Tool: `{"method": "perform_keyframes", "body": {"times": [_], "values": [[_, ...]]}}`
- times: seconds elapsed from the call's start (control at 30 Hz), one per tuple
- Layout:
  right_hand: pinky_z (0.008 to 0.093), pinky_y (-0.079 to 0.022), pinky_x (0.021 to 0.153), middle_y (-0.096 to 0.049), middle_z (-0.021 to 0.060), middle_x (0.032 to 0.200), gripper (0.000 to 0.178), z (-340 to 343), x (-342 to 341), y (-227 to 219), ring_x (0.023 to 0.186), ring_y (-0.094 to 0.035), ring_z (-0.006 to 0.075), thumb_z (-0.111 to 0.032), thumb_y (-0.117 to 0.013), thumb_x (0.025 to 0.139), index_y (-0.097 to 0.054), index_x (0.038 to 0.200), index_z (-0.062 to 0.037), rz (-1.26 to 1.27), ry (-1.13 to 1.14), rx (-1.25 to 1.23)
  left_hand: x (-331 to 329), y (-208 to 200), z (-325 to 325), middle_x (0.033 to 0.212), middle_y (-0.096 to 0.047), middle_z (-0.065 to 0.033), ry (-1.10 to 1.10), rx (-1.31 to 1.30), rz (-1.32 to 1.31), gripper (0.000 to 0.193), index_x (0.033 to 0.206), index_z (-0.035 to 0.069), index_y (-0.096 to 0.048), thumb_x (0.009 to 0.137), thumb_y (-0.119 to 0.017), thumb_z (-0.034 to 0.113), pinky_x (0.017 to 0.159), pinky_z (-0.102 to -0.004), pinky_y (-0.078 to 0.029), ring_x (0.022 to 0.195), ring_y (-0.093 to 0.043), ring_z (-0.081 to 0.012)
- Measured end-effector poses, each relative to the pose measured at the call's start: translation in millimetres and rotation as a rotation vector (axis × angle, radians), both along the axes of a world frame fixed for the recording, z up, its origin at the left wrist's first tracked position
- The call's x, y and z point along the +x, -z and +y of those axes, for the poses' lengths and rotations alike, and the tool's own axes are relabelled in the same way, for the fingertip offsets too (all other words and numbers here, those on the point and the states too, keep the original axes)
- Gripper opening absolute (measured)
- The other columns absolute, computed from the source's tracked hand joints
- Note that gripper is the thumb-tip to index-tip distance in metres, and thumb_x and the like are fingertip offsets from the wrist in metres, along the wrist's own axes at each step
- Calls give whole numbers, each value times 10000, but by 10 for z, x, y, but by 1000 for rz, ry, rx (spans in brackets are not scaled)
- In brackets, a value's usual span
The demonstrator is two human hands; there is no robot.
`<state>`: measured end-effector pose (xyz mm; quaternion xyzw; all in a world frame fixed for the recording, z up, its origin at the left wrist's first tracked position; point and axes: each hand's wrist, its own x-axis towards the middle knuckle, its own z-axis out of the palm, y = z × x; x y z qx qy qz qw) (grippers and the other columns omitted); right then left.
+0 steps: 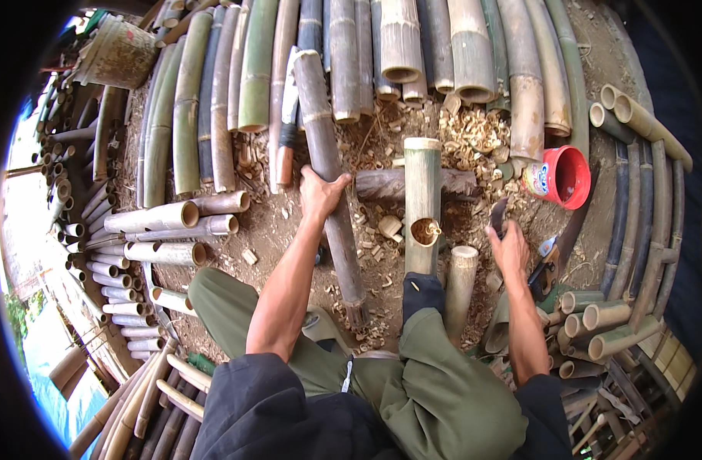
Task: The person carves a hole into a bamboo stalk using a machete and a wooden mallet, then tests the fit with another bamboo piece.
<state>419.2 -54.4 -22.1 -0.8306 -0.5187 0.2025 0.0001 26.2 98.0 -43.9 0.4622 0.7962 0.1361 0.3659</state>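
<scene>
My left hand [324, 193] is wrapped round a long grey-brown bamboo pole [342, 245], which slants from the row of poles down toward my legs. My right hand [510, 249] is closed on a short, dark, curved tool [498, 214]; its exact kind is hard to make out. Between the hands, a pale green bamboo length [422, 184] lies across a dark log [382, 185]. A hole near its lower end has curled shavings in it, and that end meets dark cloth at my leg. Beside it stands a shorter bamboo piece [462, 284].
Cut bamboo poles [259, 69] line the far side. Shorter lengths [151, 218] are stacked at left, others [612, 314] at right. A red bucket [572, 178] lies tipped beside wood shavings [477, 142]. A saw [550, 264] is right of my right hand. A dirty pail [117, 54] stands far left.
</scene>
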Motion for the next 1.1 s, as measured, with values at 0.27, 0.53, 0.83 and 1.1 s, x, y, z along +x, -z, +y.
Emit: {"method": "perform_keyframes", "body": {"times": [0.27,0.53,0.83,1.1], "values": [[455,-486,805,-615,204,1063,506,-2200,-626,-133,955,-619,373,-442,-601,909,-565,1206,-35,184,195,-95,-134,-800,-19,1073,-612,-189,50,206,-889,847,1285,-47,-454,672,-832,400,861,-386,-554,928,-640,-259],[446,-477,839,-598,188,1127,549,-2779,-1045,422,991,-606,347,-433,-586,905,-528,1259,-18,212,155,-101,188,-2388,437,1064,-644,-230,346,402,-1002,772,1292,-37,-445,751,-817,370,877,-415,-573,938,-676,-289],[439,-459,881,-583,189,1162,542,-1962,-1406,366,1033,-588,339,-414,-561,923,-512,1281,-11,375,230,-4,318,-2323,143,1019,-657,-154,485,392,-1098,663,1159,-40,-570,708,-836,366,853,-352,-533,912,-648,-224],[433,-443,918,-570,190,1193,535,-1467,-1712,472,1070,-572,331,-398,-539,939,-497,1300,-5,465,253,7,37,-2234,280,1085,-624,-133,596,114,-1513,781,1251,-43,-533,691,-818,423,851,-344,-511,931,-615,-201]]}}
